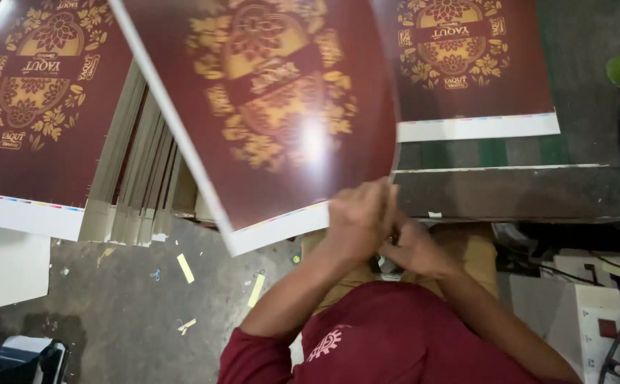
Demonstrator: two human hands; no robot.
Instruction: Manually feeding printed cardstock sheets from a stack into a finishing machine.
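A large glossy maroon sheet (267, 107) with a gold ornament and a white margin is lifted and tilted in front of me, blurred. My left hand (358, 220) is closed on its lower right corner. My right hand (418, 250) sits just below and to the right, fingers curled against the left hand. Whether it also grips the sheet is hidden. Both forearms come up from my maroon shirt at the bottom.
A fanned stack of the same printed sheets (40, 107) lies at the left, edges overhanging. Another such sheet (466, 71) rests on a dark table (516, 192) at the right. Paper scraps (185, 268) litter the grey floor. White equipment (573, 313) stands at the lower right.
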